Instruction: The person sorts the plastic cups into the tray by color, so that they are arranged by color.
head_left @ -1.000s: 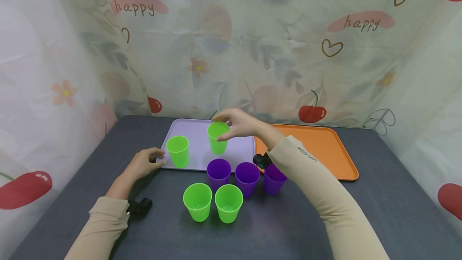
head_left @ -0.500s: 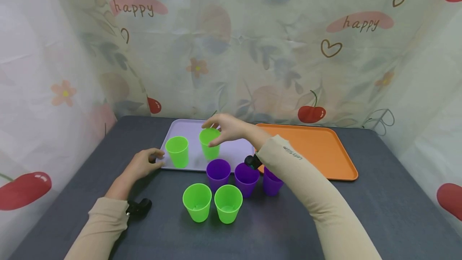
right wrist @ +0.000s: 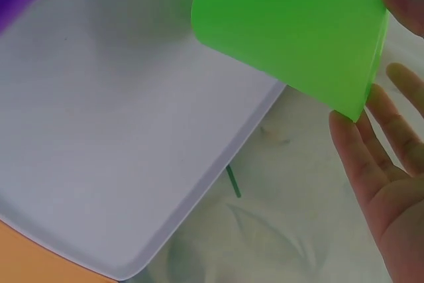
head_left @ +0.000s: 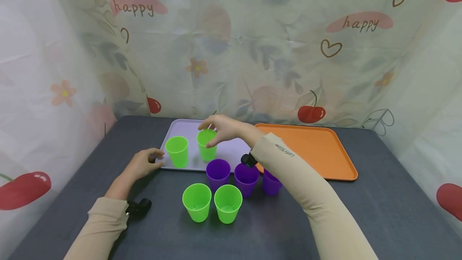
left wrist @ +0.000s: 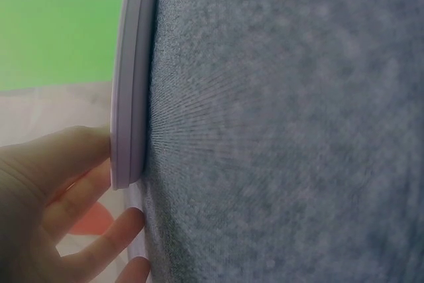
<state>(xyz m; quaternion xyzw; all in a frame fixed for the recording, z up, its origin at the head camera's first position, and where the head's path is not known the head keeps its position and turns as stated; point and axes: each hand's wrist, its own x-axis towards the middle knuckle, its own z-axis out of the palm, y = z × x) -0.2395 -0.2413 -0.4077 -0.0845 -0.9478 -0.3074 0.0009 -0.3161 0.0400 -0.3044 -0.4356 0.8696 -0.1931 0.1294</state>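
My right hand (head_left: 224, 127) holds a green cup (head_left: 207, 149) by its rim, thumb on the near side and fingers at the far side. In the right wrist view this cup (right wrist: 291, 34) stands over the lilac tray (right wrist: 126, 144), mouth toward the fingers. Left of it, a second green cup (head_left: 177, 151) sits upright on the lilac tray (head_left: 234, 149). My left hand (head_left: 142, 165) rests at the tray's near left corner, fingers loosely bent. In the left wrist view, a digit (left wrist: 83, 144) meets the tray rim (left wrist: 129, 97).
Three purple cups (head_left: 218, 173) stand in a row in front of the trays. Nearer to me are two more green cups (head_left: 197, 204), upright. An orange tray (head_left: 314, 151) lies to the right, adjoining the lilac one. A patterned curtain (head_left: 238, 51) hangs behind the dark table (head_left: 379, 204).
My right hand has moved left and slightly nearer with the green cup, bringing it closer to the other cup on the lilac tray. The left hand has stayed at the tray corner.
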